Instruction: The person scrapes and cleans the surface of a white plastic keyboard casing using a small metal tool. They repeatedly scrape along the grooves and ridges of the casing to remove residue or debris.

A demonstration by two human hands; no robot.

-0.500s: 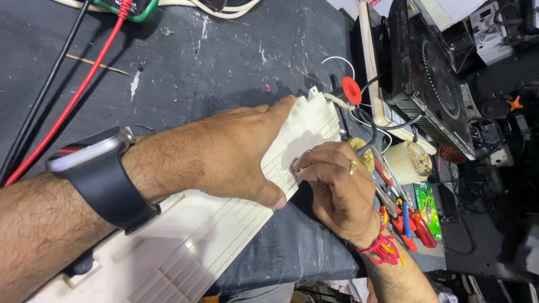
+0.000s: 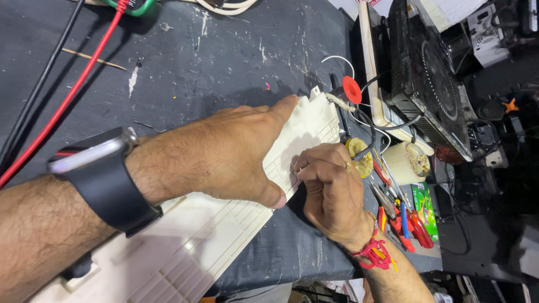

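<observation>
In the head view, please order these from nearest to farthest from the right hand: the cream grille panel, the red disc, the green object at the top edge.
From the right hand:
1. Cream grille panel, touching its fingertips, to the left.
2. Red disc, above the hand, past the panel's far end.
3. Green object, far upper left at the picture's edge.

- Under your left hand [image 2: 224,154] you press a cream plastic cover [image 2: 224,235], matt and ribbed with slots.
- Your table [image 2: 213,62] wears dark matt cloth, scuffed with white marks.
- Your watch strap [image 2: 109,191] looks like smooth black rubber.
- The red cable [image 2: 73,90] shines glossy.
</observation>
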